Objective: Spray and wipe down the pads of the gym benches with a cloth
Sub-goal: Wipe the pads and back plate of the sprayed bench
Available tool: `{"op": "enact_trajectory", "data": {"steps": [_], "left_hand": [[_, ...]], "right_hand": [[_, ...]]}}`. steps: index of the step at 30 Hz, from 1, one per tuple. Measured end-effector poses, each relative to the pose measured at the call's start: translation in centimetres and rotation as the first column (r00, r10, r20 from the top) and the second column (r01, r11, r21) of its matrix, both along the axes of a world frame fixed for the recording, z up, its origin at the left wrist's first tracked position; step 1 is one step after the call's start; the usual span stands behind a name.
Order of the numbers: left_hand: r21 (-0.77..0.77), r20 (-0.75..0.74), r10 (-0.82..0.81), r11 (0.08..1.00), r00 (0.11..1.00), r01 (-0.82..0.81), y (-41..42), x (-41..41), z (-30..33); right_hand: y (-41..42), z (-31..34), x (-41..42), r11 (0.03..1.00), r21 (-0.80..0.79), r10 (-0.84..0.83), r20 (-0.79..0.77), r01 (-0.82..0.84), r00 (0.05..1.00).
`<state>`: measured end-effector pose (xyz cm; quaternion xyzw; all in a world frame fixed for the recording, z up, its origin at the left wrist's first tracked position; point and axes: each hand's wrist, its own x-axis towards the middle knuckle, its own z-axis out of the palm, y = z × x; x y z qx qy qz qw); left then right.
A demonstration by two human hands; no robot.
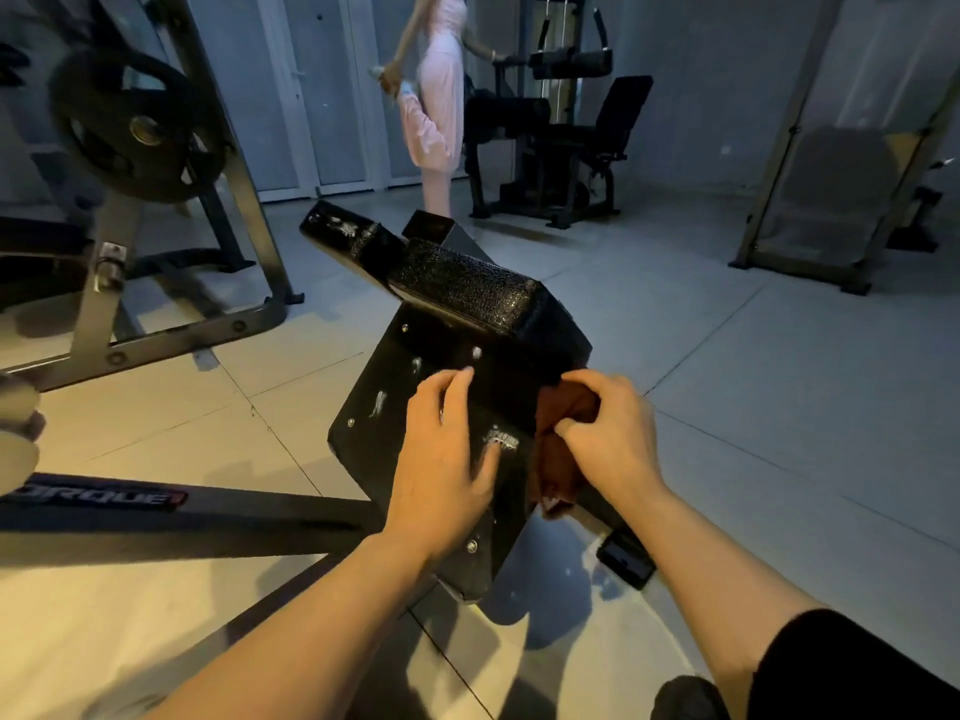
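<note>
Seemingly flat on the pad (pixel 415 407) — left hand (pixel 441 459); right hand (pixel 608 433) around cloth (pixel 561 413).

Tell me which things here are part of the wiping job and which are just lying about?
Part of the job:
- black bench pad, with white foam patches
- reddish-brown cloth, gripped by the right hand
- left hand, resting flat on the pad

Just lying about:
- weight plate on its rack
- cable machine at the back
- a person in pink stretching
- dark phone-like object on the floor
</note>
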<state>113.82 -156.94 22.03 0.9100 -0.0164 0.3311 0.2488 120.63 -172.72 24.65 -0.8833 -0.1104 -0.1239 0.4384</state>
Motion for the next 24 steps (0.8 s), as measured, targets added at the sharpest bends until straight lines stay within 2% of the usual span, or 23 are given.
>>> {"op": "enact_trajectory", "data": {"steps": [3,6,9,11,14,16,19,21,22,24], "left_hand": [[-0.242,-0.007,-0.137,0.961,0.991,0.132,-0.7,-1.0,0.4],[-0.401,0.06,-0.271,0.875,0.961,0.272,-1.7,-2.3,1.7],[-0.496,0.171,-0.174,0.835,0.97,0.237,-1.6,-3.2,2.8],[-0.567,0.193,-0.07,0.806,0.979,0.17,-0.8,-3.1,3.1],[-0.652,0.223,0.092,0.754,0.97,0.078,0.6,-2.2,3.8],[-0.596,0.249,0.117,0.801,0.961,0.057,0.8,-1.5,4.8],[-0.437,0.232,-0.023,0.891,0.972,0.125,0.1,0.3,6.3],[-0.405,0.205,0.023,0.912,0.979,0.063,0.3,1.8,6.6],[-0.461,0.191,0.125,0.887,0.974,-0.023,1.0,2.6,6.7],[-0.625,0.125,0.345,0.755,0.93,-0.197,3.1,4.0,7.1]], "right_hand": [[0.3,1.3,-2.2,0.982,0.115,0.14,0.111,-0.152,0.984],[0.8,2.3,-4.4,0.887,0.227,0.378,0.145,-0.402,0.915],[1.9,2.9,-5.5,0.778,0.371,0.51,0.1,-0.507,0.855],[2.6,3.1,-5.6,0.816,0.297,0.477,0.14,-0.496,0.868],[3.1,3.6,-5.1,0.947,0.058,0.283,0.314,-0.316,0.906],[3.2,4.0,-4.6,0.976,-0.022,0.208,0.378,-0.215,0.902],[3.6,4.2,-3.5,0.975,-0.178,0.194,0.381,-0.134,0.904],[3.7,3.9,-2.6,0.96,-0.258,0.212,0.403,-0.112,0.89],[3.7,3.8,-2.1,0.955,-0.28,0.218,0.431,-0.1,0.876],[3.8,3.5,-1.3,0.954,-0.286,0.219,0.479,-0.084,0.85]]}}
